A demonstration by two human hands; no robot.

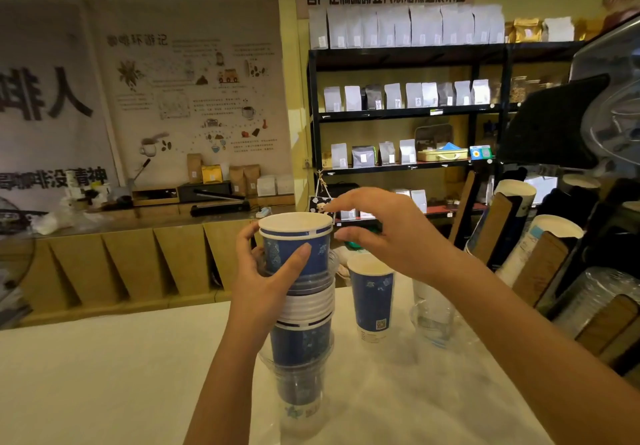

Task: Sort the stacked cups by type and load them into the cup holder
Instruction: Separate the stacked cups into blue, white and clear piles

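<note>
In the head view, a tall mixed stack of cups (300, 309) is seen standing upright on the white desk (104, 375), with clear plastic cups at its base, blue paper cups above them, a band of white rims in the middle and two nested blue paper cups (294, 240) at the very top. The upper part of the stack is gripped by the left hand (266, 271), whose thumb is pressed across the front of the top blue cup while the fingers are curled round its far side. The right hand (377, 233) is held just beside the rim of the top cup, to its right, with the fingers spread and gently bent and the thumb set apart below them; nothing is held in it, and no contact with the cup can be made out. A single blue paper cup (372, 297) is stood on the desk just right of the stack, and a clear plastic cup (433, 320) is placed beside that one. Along the right edge, the cup holder (498, 233) is seen, its wooden dividers separating slanted rows of white-rimmed paper cups and clear cups. Behind the desk, black shelves (408, 112) are lined with pale coffee bags.
</note>
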